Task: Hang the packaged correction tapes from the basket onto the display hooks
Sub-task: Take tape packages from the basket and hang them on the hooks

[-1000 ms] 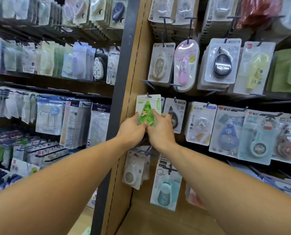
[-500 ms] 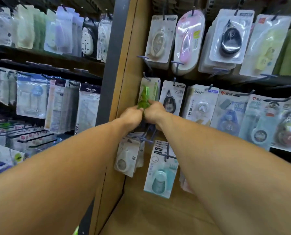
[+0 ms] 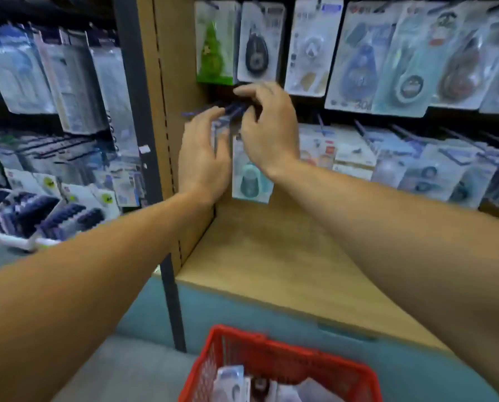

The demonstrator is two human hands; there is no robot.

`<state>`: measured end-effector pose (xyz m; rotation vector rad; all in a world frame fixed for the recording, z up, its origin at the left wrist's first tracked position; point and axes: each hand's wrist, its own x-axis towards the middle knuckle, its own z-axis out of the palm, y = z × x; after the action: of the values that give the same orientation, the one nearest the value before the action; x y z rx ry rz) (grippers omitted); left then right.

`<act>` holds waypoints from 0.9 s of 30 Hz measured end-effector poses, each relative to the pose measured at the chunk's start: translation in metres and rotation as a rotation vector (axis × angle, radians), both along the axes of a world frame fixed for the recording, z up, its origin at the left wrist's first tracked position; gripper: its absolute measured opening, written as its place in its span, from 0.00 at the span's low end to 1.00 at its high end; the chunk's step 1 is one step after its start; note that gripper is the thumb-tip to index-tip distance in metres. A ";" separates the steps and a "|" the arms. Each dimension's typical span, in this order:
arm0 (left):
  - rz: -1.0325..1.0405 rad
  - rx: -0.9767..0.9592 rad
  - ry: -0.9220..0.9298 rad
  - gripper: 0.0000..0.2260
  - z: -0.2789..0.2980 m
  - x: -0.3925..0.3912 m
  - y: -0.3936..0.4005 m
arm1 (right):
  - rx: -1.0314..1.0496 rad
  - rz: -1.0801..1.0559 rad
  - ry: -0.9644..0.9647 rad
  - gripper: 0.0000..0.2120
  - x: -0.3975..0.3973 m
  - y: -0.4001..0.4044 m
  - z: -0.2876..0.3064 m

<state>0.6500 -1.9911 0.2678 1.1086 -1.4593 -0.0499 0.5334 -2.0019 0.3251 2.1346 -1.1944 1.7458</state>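
The green correction tape pack (image 3: 213, 53) hangs on its hook at the top, next to a black one (image 3: 257, 50). Both my hands are below it and hold nothing. My left hand (image 3: 203, 158) has relaxed fingers in front of a hanging pack near the dark blue hooks (image 3: 231, 110). My right hand (image 3: 267, 126) has loosely curled fingers just under the black pack. A teal pack (image 3: 252, 178) hangs below my right wrist. The red basket (image 3: 286, 361) sits at the bottom with several packaged tapes (image 3: 231, 384) inside. The picture is blurred.
Rows of packaged correction tapes (image 3: 387, 53) fill the hooks to the right. A wooden shelf ledge (image 3: 271, 256) runs beneath them. A dark metal upright (image 3: 138, 111) separates a left bay of other stationery packs (image 3: 53, 82).
Both hands have let go of the green pack, which now hangs on its hook, and have dropped below it. The view has tilted down, bringing the red basket into sight.
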 end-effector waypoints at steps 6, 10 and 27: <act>0.036 0.019 0.130 0.15 -0.124 -0.043 0.077 | -0.058 0.041 0.121 0.11 -0.042 0.070 -0.096; -0.001 0.352 0.028 0.17 -0.218 -0.062 0.121 | 0.339 0.012 0.096 0.14 -0.081 0.097 -0.207; -0.278 1.466 -0.460 0.36 -0.432 -0.057 0.186 | 1.791 0.162 0.036 0.31 -0.121 0.184 -0.512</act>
<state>0.5934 -1.8055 -0.1645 2.1243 -1.9733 -1.3023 0.4129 -1.8184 -0.1868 2.7183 -3.3153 0.2321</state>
